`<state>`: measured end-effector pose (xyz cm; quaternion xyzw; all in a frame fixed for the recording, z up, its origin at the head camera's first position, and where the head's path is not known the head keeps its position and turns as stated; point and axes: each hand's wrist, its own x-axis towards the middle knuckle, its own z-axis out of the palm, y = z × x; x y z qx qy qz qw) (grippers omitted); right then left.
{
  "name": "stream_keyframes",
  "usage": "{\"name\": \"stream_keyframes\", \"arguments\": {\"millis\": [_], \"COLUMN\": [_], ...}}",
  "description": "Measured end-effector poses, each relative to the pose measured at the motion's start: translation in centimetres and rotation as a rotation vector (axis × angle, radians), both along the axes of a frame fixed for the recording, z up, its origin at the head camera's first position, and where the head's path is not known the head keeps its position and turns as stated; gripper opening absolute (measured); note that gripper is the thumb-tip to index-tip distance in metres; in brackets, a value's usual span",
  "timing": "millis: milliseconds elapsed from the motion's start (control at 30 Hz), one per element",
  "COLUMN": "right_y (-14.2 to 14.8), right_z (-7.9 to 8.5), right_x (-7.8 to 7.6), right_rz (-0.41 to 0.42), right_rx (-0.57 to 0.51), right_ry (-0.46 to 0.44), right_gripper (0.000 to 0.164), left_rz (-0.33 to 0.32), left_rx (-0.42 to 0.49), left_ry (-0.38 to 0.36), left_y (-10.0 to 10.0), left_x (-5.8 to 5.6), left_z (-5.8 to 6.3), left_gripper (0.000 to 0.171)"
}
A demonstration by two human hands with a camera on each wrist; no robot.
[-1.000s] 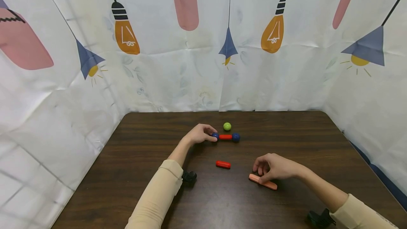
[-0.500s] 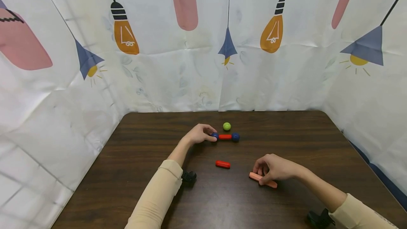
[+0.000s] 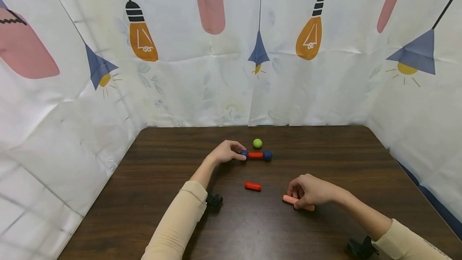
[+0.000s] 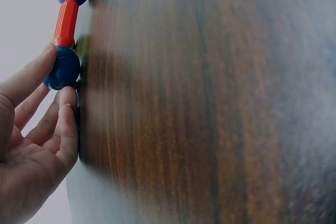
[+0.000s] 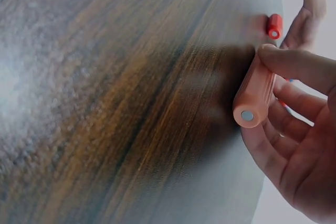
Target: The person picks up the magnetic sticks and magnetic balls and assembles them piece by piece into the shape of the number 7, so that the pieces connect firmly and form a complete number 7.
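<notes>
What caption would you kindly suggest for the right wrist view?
Right hand pinching a peach-coloured ribbed rod at a dark wood-grain table, a small red rod lying beyond it.

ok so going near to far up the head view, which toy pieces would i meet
Peach-coloured ribbed rod, short bright red rod, dark blue and red dumbbell-shaped piece, small lime-green ball.

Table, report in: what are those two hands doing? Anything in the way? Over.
Left hand pinching one blue ball of a red-centred bar. Right hand gripping peach stick. Loose red stick between hands; no obvious obstruction.
</notes>
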<state>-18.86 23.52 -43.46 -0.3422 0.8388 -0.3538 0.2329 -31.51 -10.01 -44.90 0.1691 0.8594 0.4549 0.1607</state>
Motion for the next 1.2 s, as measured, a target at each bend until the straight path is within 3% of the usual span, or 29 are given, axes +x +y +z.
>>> {"name": "stream_keyframes", "arguments": {"millis": [333, 1200], "right_y": [0.2, -1.0], "right_z": [0.1, -0.5], "right_x": [-0.3, -1.7], "right_rz": [-0.009, -0.300], "right_rx": [-0.023, -0.160], "right_ry": [-0.069, -0.286], "right_gripper": [0.015, 0.034], "left_rz": [-0.002, 0.002], "left_rx": [0.000, 0.007], "left_ry": [-0.001, -0.008], "left_y": [0.0, 0.0], "left_x": [-0.2, 0.0], "left_z": [-0.1, 0.2], "left_gripper": [0.029, 0.029]}}
